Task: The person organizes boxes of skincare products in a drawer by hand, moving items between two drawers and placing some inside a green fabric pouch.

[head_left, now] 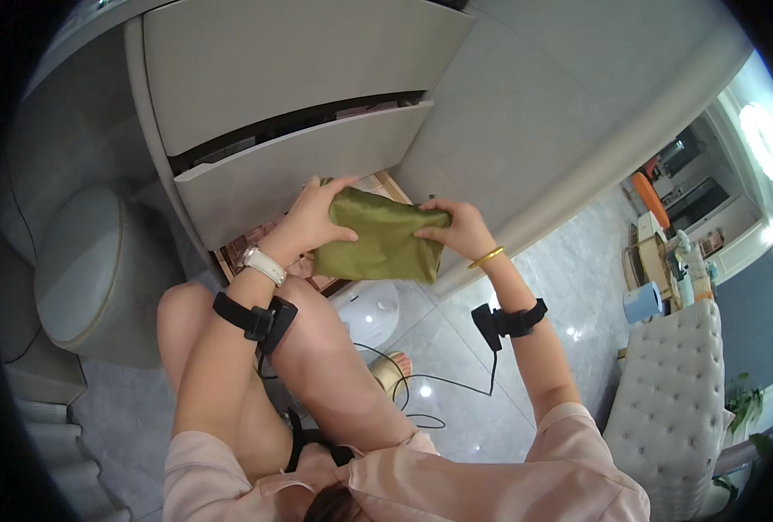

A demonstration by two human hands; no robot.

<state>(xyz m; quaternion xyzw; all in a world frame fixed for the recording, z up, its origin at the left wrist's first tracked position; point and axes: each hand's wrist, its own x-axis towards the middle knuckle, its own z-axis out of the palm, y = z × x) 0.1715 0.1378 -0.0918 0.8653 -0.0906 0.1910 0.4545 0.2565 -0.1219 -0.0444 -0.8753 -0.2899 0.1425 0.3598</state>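
Note:
A folded olive-green satin cloth (382, 235) hangs between my two hands, above the pulled-out bottom drawer. My left hand (313, 222) grips its left edge, thumb on the near face and fingers toward the top corner. At its upper right corner, my right hand (458, 229) pinches it between thumb and fingers. Whether it is a pouch or a flat piece, I cannot tell. Below and behind it, the bottom drawer (390, 189) shows a wooden rim and pinkish contents, largely hidden by the cloth and my left arm.
Above stands the pale cabinet's upper drawer front (291, 65), over a lower front (308, 170) with a dark gap at its top. A round grey stool (82, 270) is at left. A white round object (369, 315) lies on the floor near black cables (443, 380). A tufted bench (669, 409) is at right.

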